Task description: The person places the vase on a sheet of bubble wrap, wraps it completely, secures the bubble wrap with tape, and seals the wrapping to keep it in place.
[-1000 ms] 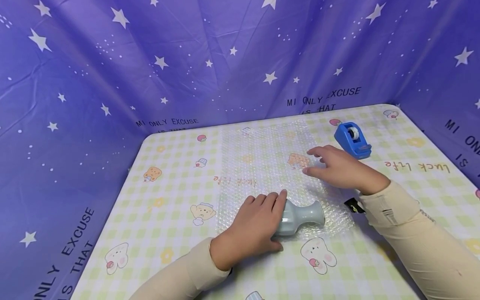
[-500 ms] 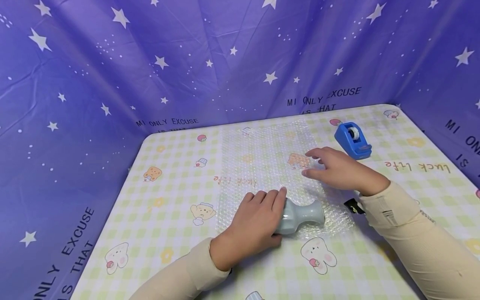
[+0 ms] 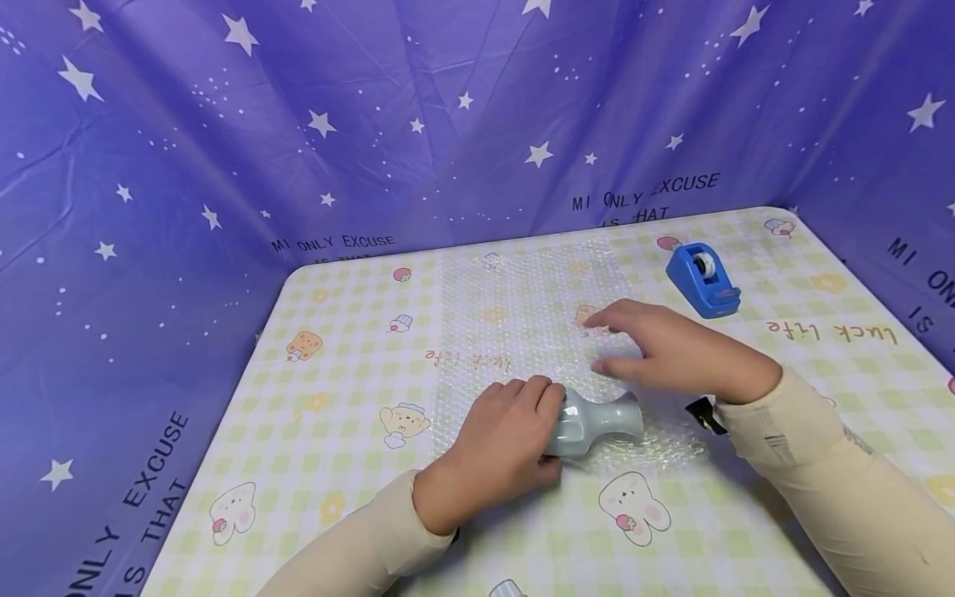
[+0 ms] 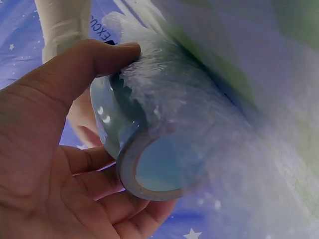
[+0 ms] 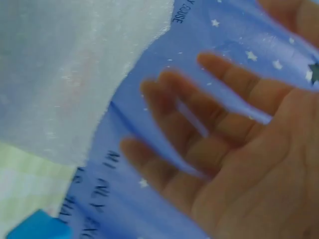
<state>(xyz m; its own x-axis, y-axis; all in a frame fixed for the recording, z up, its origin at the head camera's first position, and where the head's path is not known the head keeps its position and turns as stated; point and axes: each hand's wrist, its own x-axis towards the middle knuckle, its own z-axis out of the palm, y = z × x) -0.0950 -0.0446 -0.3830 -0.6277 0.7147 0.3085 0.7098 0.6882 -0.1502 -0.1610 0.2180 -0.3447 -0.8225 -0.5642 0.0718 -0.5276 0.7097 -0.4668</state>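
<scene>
A pale blue-grey glazed vase (image 3: 600, 421) lies on its side on the near part of a sheet of clear bubble wrap (image 3: 515, 307), its neck toward the right. My left hand (image 3: 503, 439) grips the vase's body from the left. In the left wrist view, the thumb (image 4: 117, 57) lies over bubble wrap against the vase, and the fingers curl round the other side near its ring-shaped base (image 4: 128, 172). My right hand (image 3: 675, 348) hovers over the sheet's right part, fingers spread and relaxed, holding nothing.
A blue tape dispenser (image 3: 703, 282) with a roll in it stands at the back right, beyond my right hand. The table (image 3: 261, 431) has a checked, cartoon-printed cover. Purple starry curtains (image 3: 448, 124) hang behind it and at both sides.
My left hand has rolled the vase slightly away from me. My right hand has moved a little left and nearer the vase. The tape dispenser stays put.
</scene>
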